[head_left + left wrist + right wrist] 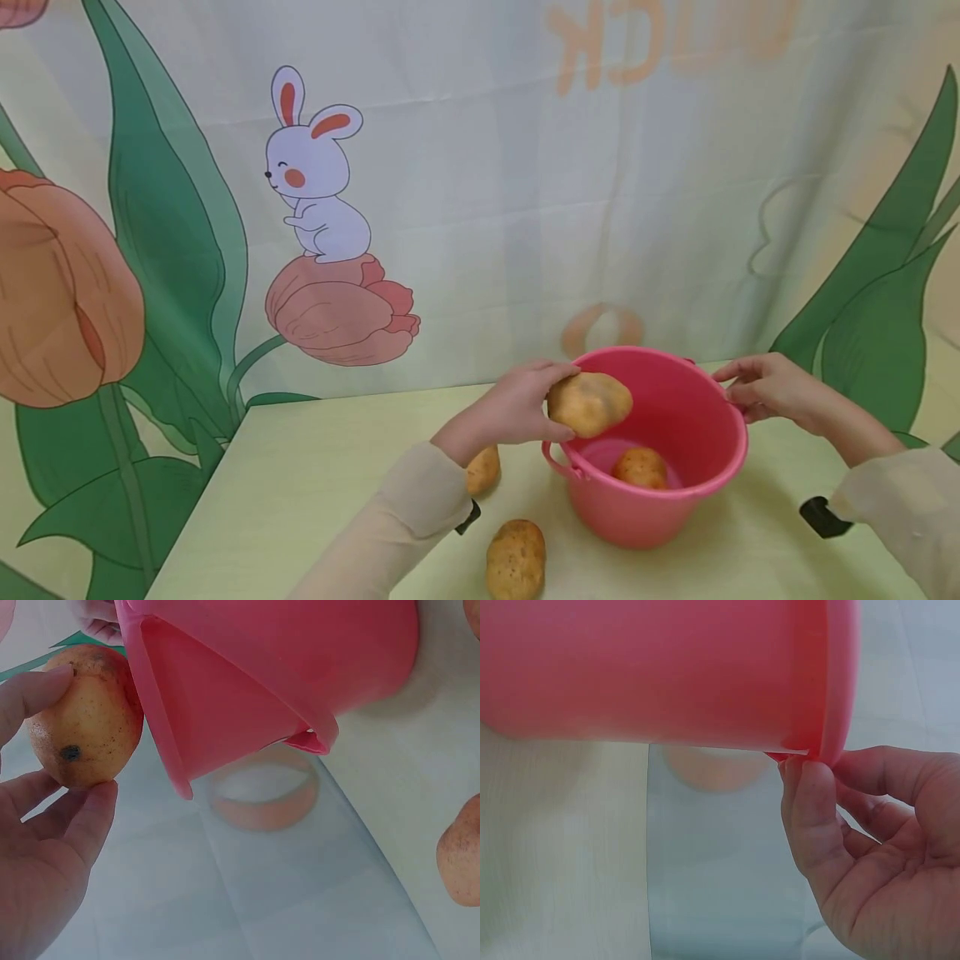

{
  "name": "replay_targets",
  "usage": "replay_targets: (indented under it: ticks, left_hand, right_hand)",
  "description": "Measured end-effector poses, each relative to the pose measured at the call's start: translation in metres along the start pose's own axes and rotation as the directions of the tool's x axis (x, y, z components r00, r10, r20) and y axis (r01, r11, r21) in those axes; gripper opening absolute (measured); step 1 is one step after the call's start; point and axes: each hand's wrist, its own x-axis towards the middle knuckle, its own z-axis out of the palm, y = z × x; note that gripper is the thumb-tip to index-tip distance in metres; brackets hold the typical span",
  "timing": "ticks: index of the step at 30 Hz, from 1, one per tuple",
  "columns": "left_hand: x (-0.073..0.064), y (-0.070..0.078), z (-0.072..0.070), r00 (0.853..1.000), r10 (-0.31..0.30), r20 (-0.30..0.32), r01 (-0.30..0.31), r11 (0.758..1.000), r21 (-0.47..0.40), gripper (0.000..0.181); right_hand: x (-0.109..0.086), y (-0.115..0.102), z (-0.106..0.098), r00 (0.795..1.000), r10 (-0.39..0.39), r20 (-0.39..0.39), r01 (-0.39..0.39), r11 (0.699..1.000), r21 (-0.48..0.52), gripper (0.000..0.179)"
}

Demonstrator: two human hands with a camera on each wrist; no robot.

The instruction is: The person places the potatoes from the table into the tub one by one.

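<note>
My left hand [525, 406] pinches a potato [590, 405] between thumb and fingers, over the left rim of a pink bucket [630, 517]. In the left wrist view this potato [88, 720] shows a dark spot and overlaps the bucket's rim. Another potato [640, 467] lies at the bottom inside the bucket. At the far right of the rim, my right hand [776, 390] pinches the edge, with thumb and fingertips on either side of it in the right wrist view. The bucket's handle [557, 460] hangs down against its side.
Two more potatoes are on the pale table [300, 500]: one potato [516, 560] in front of the bucket's left side, and one potato [483, 471] partly hidden behind the left forearm. A printed curtain [465, 208] with a rabbit and tulips hangs right behind the table.
</note>
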Motion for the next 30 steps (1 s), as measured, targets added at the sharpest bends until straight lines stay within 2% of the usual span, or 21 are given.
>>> replay_targets:
  ticks: [8,20,30]
  left_hand:
    - [0.012,0.003,0.006,0.998,-0.001,0.062,-0.001,1.0,0.029,0.068]
    - [0.026,0.002,0.013,0.991,-0.049,0.126,0.047,0.999,0.017,0.069]
    - [0.036,0.004,0.016,0.985,-0.023,0.17,0.021,1.0,0.016,0.066]
  right_hand:
    - [0.002,0.0,-0.001,1.0,-0.003,0.003,0.003,1.0,0.002,0.046]
    - [0.004,-0.002,-0.003,1.0,0.005,0.007,-0.005,1.0,-0.006,0.047]
    - [0.005,-0.003,-0.004,1.0,0.008,0.013,-0.008,1.0,-0.001,0.047]
